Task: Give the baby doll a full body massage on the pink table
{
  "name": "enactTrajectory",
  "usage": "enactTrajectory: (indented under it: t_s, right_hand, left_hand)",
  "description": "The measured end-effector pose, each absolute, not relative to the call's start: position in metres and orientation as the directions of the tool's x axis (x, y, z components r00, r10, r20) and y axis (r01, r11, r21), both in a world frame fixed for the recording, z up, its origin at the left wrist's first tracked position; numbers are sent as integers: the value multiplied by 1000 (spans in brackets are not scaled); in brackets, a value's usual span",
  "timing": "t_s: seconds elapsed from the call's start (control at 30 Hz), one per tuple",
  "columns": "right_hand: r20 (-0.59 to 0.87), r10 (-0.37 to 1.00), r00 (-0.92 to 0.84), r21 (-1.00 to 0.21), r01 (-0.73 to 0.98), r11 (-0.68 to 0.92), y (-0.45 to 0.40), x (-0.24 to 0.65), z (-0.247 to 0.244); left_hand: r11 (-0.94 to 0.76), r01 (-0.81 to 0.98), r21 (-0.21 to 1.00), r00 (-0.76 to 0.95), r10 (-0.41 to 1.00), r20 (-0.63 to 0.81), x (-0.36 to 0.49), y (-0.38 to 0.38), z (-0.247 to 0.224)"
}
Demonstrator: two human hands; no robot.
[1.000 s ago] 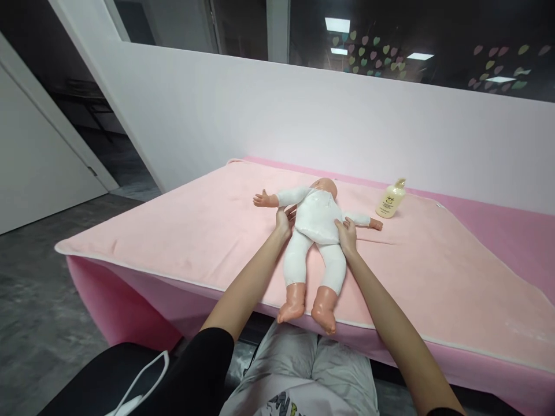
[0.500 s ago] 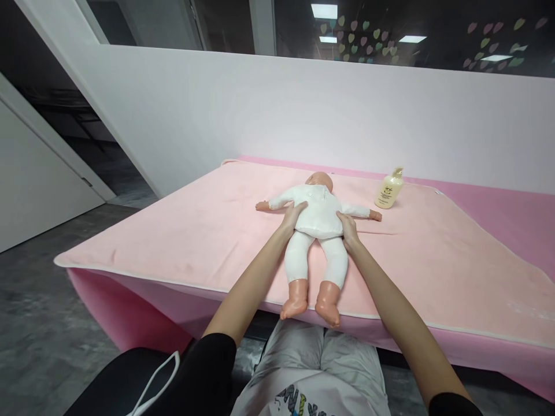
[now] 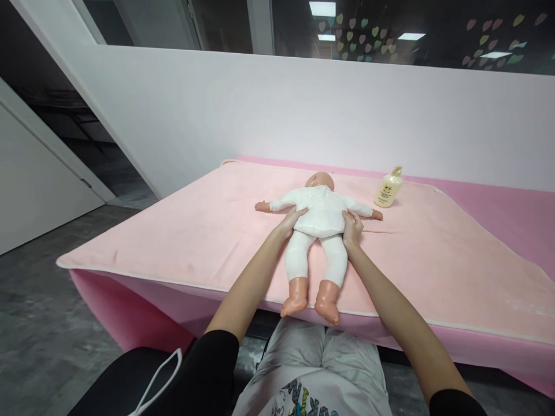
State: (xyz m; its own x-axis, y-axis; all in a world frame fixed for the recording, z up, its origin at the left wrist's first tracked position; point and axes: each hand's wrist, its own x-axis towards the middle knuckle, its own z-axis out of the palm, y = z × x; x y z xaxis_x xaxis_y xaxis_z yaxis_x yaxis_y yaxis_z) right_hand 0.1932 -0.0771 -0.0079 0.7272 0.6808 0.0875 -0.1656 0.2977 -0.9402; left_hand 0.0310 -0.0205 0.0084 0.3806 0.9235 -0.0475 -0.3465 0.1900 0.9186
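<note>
A baby doll (image 3: 321,211) in a white cloth suit lies on its back, its arms spread sideways and its bare feet reaching the near edge of the table. My left hand (image 3: 291,223) grips the left side of its torso, thumb on top and the other fingers hidden under the body. On the opposite side, my right hand (image 3: 352,227) holds the torso near the waist, fingers partly curled and partly out of sight. The doll's head points away from me, and its legs lie between my forearms.
A pale yellow pump bottle (image 3: 388,188) stands to the right of the doll's head. Under both is a pink blanket (image 3: 182,231) over a pink-covered table. Behind it rises a white wall (image 3: 303,110) with dark glass above.
My right hand has shifted slightly outward along the doll's side, with its fingers more curled. My left hand has moved a little lower. The doll lies almost as before.
</note>
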Motion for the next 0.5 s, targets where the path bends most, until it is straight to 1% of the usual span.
enactTrajectory:
  t_s: [0.17,0.27,0.5]
  right_hand:
    - [63,730,681,-962,-153,225,-74,199,-11]
    - [53,747,663,-968,-151,202,-72,202,-12]
    - [23,775,632,-972,-169,166,-68,204,-17]
  left_hand:
    - [117,-353,928,324,946,4,33,-22,8]
    - [120,-359,925,297,955,-9,34,-22,10]
    - [117,-348,930,309,951,-4,34,-21,7]
